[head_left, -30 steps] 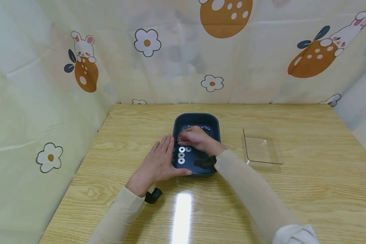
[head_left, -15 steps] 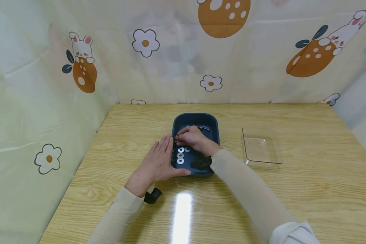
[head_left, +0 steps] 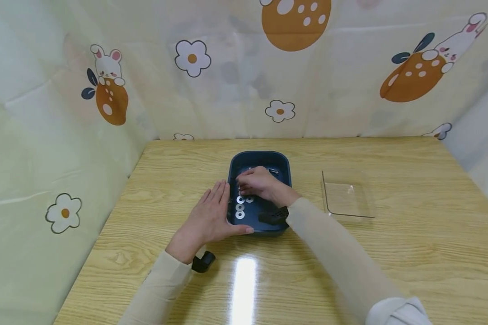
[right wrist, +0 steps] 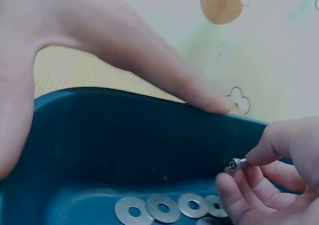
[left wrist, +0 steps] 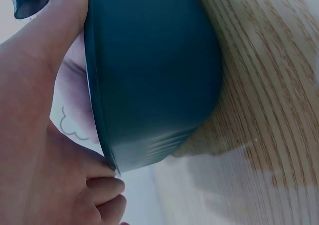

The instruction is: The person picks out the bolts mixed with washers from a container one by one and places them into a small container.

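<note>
My right hand [head_left: 260, 184] is inside a dark blue tub [head_left: 288, 164], pinching a small silver screw [right wrist: 237, 164] between thumb and fingertips. The screw's socket head shows in the right wrist view. Several flat steel washers [right wrist: 163, 208] lie on the tub's floor below it, most of them in a row along the left wall. My left hand [head_left: 207, 212] rests against the tub's front left corner. Its straight fingers lie along the left rim and its thumb along the front rim. More silver screws [head_left: 273, 171] lie near the tub's back, partly hidden by my right hand.
A clear plastic box [head_left: 349, 198] stands on the wooden table [head_left: 423, 253] to the right of the tub. Behind and to the left hangs a patterned curtain [head_left: 227, 90]. A black wrist device [head_left: 203, 262] sits under my left wrist.
My right hand went left with the screw toward the tub's left wall, then came back slightly to the right. The left hand and the tub stayed put. The head view shifted slightly.
</note>
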